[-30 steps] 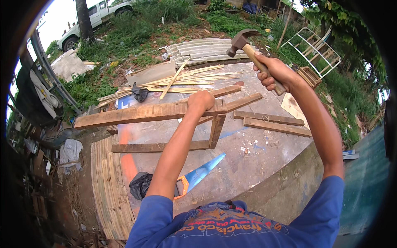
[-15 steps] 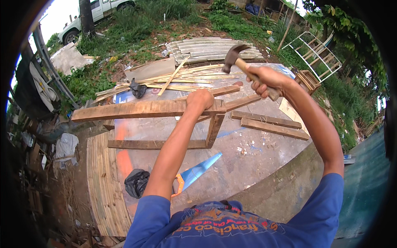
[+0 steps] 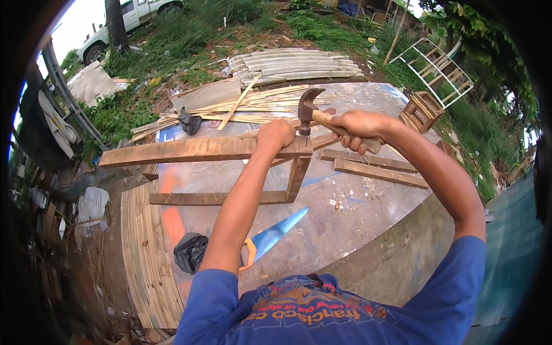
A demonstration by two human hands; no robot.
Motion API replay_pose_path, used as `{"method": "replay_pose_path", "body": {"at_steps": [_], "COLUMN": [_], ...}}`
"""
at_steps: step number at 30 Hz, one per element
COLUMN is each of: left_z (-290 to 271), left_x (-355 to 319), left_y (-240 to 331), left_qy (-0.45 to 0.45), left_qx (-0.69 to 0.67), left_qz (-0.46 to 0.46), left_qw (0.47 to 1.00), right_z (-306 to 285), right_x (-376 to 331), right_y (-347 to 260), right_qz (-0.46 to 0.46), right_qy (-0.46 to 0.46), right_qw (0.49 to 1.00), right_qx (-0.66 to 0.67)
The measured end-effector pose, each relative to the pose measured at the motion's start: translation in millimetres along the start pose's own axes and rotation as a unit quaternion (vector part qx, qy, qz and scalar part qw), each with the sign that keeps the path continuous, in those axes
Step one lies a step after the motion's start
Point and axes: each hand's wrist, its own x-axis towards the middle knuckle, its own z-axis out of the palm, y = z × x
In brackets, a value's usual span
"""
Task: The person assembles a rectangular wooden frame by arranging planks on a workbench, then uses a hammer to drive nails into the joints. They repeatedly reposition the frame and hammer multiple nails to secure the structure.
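A claw hammer [image 3: 323,119] with a wooden handle is gripped in my right hand [image 3: 359,127]. Its head is down at the right end of a wooden frame [image 3: 190,149], by the corner joint. My left hand [image 3: 276,135] is closed over the top beam of that frame, just left of the hammer head. A short upright piece [image 3: 297,177] joins the top beam to a lower beam [image 3: 221,198]. Whether a nail stands under the hammer I cannot make out.
A handsaw [image 3: 276,236] with an orange handle lies near me beside a black plastic bag [image 3: 191,253]. Two loose wooden beams [image 3: 379,171] lie to the right. Thin wood strips [image 3: 270,106] spread across the far side, and long planks [image 3: 146,259] are at the left.
My right hand has swung the hammer down and left, bringing its head from above onto the frame's end. My left hand stays on the beam.
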Motion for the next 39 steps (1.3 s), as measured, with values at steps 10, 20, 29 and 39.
{"method": "replay_pose_path", "body": {"at_steps": [10, 20, 29, 39], "left_z": [0, -8, -7, -6], "left_x": [14, 5, 2, -2], "left_y": [-18, -30, -27, -27], "left_qy": [-0.032, -0.043, -0.034, -0.031], "left_qx": [0.018, 0.026, 0.018, 0.012], "left_qz": [0.010, -0.023, -0.013, -0.018], "left_qw": [0.999, 0.998, 0.999, 0.999], "right_z": [15, 22, 46, -6], "right_x": [-16, -68, -32, -76], "right_y": [26, 0, 45, -23], "right_qz": [-0.117, -0.229, -0.069, -0.420], "right_qy": [0.133, 0.205, 0.111, 0.313], "right_qw": [0.980, 0.946, 0.991, 0.837], "right_qx": [0.089, 0.099, 0.031, 0.159]}}
